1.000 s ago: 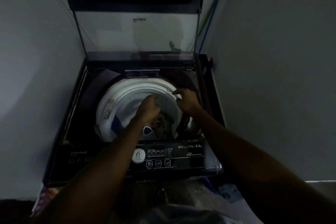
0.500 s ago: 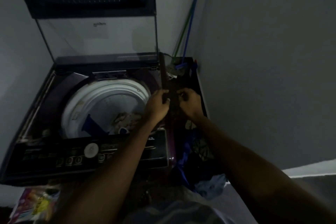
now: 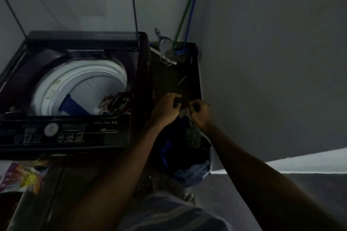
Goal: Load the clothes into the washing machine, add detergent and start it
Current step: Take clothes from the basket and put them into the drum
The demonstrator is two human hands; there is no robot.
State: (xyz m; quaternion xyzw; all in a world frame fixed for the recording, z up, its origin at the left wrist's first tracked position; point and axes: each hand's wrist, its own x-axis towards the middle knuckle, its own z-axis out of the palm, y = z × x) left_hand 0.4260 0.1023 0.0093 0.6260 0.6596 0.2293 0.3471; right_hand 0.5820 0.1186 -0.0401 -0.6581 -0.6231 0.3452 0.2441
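Note:
A black top-loading washing machine [image 3: 65, 131] stands at the left with its lid [image 3: 69, 0] raised. Its white drum [image 3: 82, 84] holds a patterned garment [image 3: 114, 102] at the near right side. To the right of the machine, a pile of dark clothes [image 3: 180, 146] fills the gap beside the wall. My left hand [image 3: 166, 108] and my right hand [image 3: 200, 112] are both over that pile, fingers curled on a dark patterned garment [image 3: 185, 110] between them. A colourful detergent packet [image 3: 22, 178] lies at the lower left.
A grey wall [image 3: 262, 62] closes the right side. A green and a blue pole [image 3: 185, 20] lean in the corner above a dark box [image 3: 174, 73] with a metal strainer [image 3: 164, 42]. The control panel [image 3: 56, 135] runs along the machine's front.
Both hands left the drum and moved right, past the machine's edge, down to the clothes pile, where they now grip a garment. The view swung right with them.

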